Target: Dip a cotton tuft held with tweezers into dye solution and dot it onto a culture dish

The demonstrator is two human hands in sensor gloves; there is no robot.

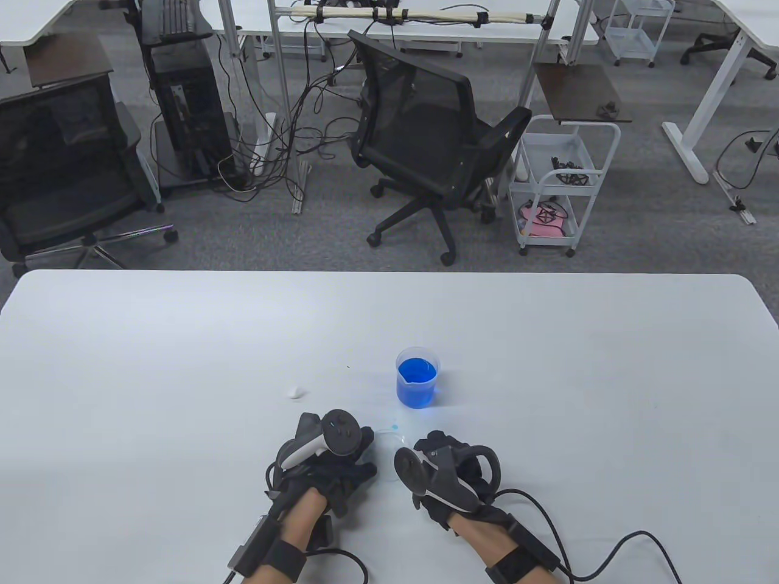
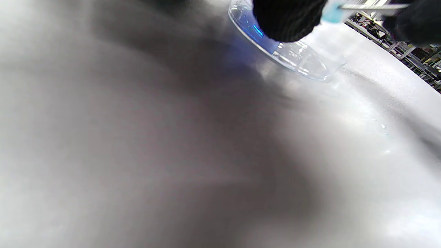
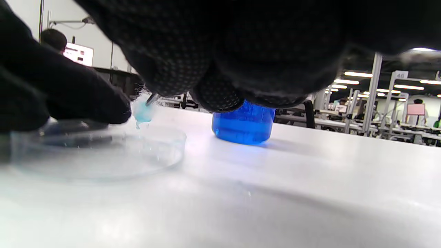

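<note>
A clear culture dish [image 1: 389, 435] lies on the white table between my hands. My left hand [image 1: 365, 453] holds its rim; its fingers [image 3: 86, 100] show in the right wrist view on the dish's [image 3: 103, 155] near-left edge. My right hand [image 1: 426, 449] pinches metal tweezers [image 3: 151, 99] that grip a blue-stained cotton tuft [image 3: 142, 112] just above the dish, with a drip hanging from it. In the left wrist view the tuft [image 2: 332, 12] and tweezers [image 2: 372, 6] hang over the dish [image 2: 296, 57]. A beaker of blue dye [image 1: 417, 377] stands just beyond the dish.
A spare white cotton tuft [image 1: 296, 392] lies on the table [image 1: 578, 377] left of the beaker. Glove cables [image 1: 614, 547] trail off the near edge. An office chair [image 1: 426, 140] and a white cart [image 1: 557, 182] stand beyond the far edge.
</note>
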